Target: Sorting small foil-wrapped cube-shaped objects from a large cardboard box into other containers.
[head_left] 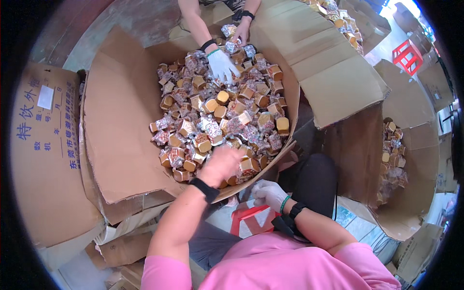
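A large open cardboard box [128,159] in front of me holds a heap of small gold-capped, faceted pieces [211,105], many in crumpled silver, speckled wrapping. My left hand [223,163], bare with a black wristband, reaches over the near side of the heap. Motion smears its fingers, so a grip cannot be made out. My right hand [270,194], in a white glove, hangs just outside the box's near edge. Its fingers are curled closed; whatever they may hold is hidden.
Across the box, another person's gloved hand [223,66] touches the heap, with their bare hand [241,33] near wrapped pieces. Another carton [411,188] of similar pieces stands at right. A closed carton [50,154] is at left. A red stool [407,57] stands far right.
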Action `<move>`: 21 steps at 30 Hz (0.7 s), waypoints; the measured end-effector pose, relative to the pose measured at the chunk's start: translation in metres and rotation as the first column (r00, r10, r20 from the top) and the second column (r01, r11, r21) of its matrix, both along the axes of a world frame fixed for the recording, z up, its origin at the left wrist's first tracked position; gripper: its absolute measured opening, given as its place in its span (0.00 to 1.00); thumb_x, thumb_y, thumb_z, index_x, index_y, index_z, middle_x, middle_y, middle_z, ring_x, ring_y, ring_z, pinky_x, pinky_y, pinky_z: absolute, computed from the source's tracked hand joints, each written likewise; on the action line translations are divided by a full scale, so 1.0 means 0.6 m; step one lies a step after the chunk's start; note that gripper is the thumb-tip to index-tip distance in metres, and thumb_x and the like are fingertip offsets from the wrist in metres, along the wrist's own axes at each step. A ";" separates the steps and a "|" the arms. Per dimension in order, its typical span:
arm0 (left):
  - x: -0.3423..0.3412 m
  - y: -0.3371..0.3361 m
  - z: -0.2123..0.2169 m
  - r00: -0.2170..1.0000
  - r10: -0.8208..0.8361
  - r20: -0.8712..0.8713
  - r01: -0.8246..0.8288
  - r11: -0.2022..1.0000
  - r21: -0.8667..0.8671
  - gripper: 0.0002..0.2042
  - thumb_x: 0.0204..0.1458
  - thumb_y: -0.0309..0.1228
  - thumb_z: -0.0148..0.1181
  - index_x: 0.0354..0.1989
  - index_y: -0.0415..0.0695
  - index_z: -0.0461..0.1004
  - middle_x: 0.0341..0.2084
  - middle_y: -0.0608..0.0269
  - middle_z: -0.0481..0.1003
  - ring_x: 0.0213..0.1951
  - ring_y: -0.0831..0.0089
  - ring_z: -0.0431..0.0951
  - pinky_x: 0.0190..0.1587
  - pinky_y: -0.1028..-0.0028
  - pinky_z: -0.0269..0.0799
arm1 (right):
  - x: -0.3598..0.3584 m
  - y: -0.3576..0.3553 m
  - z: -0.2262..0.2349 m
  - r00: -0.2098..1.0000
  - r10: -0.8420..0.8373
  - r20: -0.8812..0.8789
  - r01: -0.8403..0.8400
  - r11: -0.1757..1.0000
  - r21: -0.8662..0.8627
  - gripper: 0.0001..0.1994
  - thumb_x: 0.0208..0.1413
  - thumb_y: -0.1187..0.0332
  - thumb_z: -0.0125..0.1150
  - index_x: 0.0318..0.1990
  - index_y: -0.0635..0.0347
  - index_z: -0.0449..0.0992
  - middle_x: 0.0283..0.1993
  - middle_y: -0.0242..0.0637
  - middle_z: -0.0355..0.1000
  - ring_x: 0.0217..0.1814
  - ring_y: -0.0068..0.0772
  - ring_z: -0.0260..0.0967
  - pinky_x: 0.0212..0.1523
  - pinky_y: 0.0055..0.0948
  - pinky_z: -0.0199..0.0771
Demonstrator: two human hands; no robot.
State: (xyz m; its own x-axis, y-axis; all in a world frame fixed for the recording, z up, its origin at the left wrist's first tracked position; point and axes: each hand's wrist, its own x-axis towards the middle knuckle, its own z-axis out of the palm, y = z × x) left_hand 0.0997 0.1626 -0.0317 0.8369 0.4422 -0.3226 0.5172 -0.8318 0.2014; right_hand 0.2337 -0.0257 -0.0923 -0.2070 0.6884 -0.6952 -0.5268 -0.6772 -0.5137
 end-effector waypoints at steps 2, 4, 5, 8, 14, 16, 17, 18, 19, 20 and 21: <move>0.032 -0.045 -0.022 0.996 -0.080 -0.028 0.080 0.997 -0.019 0.20 0.45 0.26 0.54 0.50 0.46 0.67 0.34 0.53 0.75 0.36 0.54 0.78 0.35 0.58 0.75 | -0.004 0.005 0.002 1.000 -0.017 0.009 0.017 1.000 0.009 0.06 0.48 0.75 0.57 0.34 0.63 0.72 0.29 0.34 0.70 0.26 0.26 0.70 0.29 0.25 0.73; 0.045 -0.070 -0.062 0.996 -0.079 0.034 0.078 0.997 0.015 0.18 0.48 0.27 0.52 0.49 0.43 0.66 0.35 0.52 0.74 0.35 0.54 0.78 0.33 0.58 0.75 | -0.011 0.010 0.017 0.997 -0.073 0.021 0.073 0.997 -0.002 0.02 0.45 0.74 0.58 0.29 0.60 0.72 0.25 0.32 0.69 0.23 0.24 0.67 0.24 0.24 0.67; 0.057 -0.074 -0.072 0.995 -0.091 0.044 0.088 0.995 0.052 0.16 0.50 0.26 0.50 0.49 0.42 0.67 0.35 0.51 0.74 0.36 0.54 0.78 0.33 0.58 0.76 | -0.008 0.006 0.000 0.999 -0.040 0.001 0.040 0.999 0.011 0.03 0.45 0.73 0.59 0.29 0.59 0.73 0.24 0.32 0.70 0.22 0.24 0.67 0.23 0.25 0.67; 0.061 -0.074 -0.125 0.994 -0.110 -0.004 0.110 0.991 0.081 0.09 0.50 0.27 0.49 0.34 0.43 0.76 0.27 0.54 0.77 0.31 0.60 0.80 0.29 0.61 0.75 | -0.017 -0.014 -0.067 0.993 0.013 0.119 -0.037 0.980 0.197 0.05 0.44 0.70 0.61 0.30 0.57 0.76 0.23 0.31 0.70 0.21 0.25 0.67 0.22 0.29 0.68; 0.054 -0.074 -0.157 0.957 -0.034 -0.288 0.073 0.989 0.126 0.09 0.49 0.28 0.50 0.34 0.44 0.78 0.32 0.56 0.79 0.33 0.61 0.81 0.31 0.61 0.75 | -0.009 -0.001 -0.023 0.998 -0.053 0.047 0.042 0.978 0.202 0.04 0.47 0.71 0.60 0.30 0.59 0.73 0.23 0.31 0.69 0.20 0.23 0.64 0.19 0.26 0.63; 0.044 -0.066 -0.143 0.964 0.006 -0.264 0.012 0.998 0.066 0.09 0.48 0.29 0.54 0.37 0.43 0.75 0.34 0.54 0.78 0.35 0.59 0.80 0.35 0.59 0.76 | -0.002 0.000 -0.005 0.994 -0.058 -0.095 0.066 0.994 0.086 0.03 0.48 0.71 0.58 0.29 0.58 0.71 0.22 0.30 0.66 0.19 0.22 0.61 0.18 0.26 0.60; 0.039 -0.064 -0.123 0.967 0.009 -0.255 -0.006 1.000 0.014 0.11 0.46 0.30 0.56 0.39 0.42 0.74 0.35 0.52 0.78 0.37 0.57 0.80 0.37 0.58 0.76 | 0.000 -0.003 -0.004 0.986 -0.054 -0.158 0.066 0.995 0.070 0.03 0.49 0.71 0.58 0.28 0.57 0.70 0.21 0.29 0.65 0.18 0.22 0.60 0.18 0.26 0.59; 0.054 -0.063 -0.071 0.954 0.038 -0.299 -0.062 0.995 -0.072 0.15 0.42 0.32 0.62 0.40 0.42 0.72 0.36 0.50 0.77 0.39 0.53 0.79 0.40 0.59 0.75 | 0.003 -0.009 -0.005 0.974 -0.064 -0.217 0.077 0.996 0.050 0.04 0.50 0.71 0.57 0.27 0.57 0.69 0.21 0.29 0.64 0.18 0.21 0.59 0.17 0.25 0.58; 0.042 -0.059 -0.054 0.944 0.130 -0.302 -0.166 0.982 -0.094 0.19 0.39 0.36 0.66 0.40 0.41 0.71 0.35 0.48 0.76 0.39 0.51 0.78 0.40 0.58 0.75 | 0.000 -0.010 -0.002 0.975 -0.067 -0.214 0.084 0.994 0.075 0.04 0.50 0.71 0.56 0.27 0.57 0.69 0.20 0.28 0.62 0.18 0.21 0.57 0.17 0.25 0.57; 0.014 -0.054 -0.053 0.956 0.195 -0.220 -0.223 0.969 -0.110 0.20 0.38 0.36 0.67 0.39 0.41 0.71 0.35 0.48 0.76 0.39 0.50 0.78 0.40 0.57 0.74 | -0.004 -0.013 -0.001 0.975 -0.069 -0.210 0.092 0.991 0.101 0.05 0.51 0.71 0.55 0.26 0.57 0.68 0.20 0.27 0.61 0.18 0.20 0.56 0.17 0.24 0.57; -0.018 -0.049 -0.054 0.955 0.262 -0.138 -0.280 0.951 -0.133 0.21 0.38 0.37 0.68 0.38 0.40 0.70 0.34 0.48 0.76 0.39 0.50 0.78 0.41 0.57 0.74 | -0.008 -0.016 -0.002 0.977 -0.069 -0.204 0.096 0.987 0.127 0.05 0.52 0.71 0.54 0.25 0.56 0.67 0.20 0.27 0.60 0.17 0.19 0.54 0.17 0.24 0.56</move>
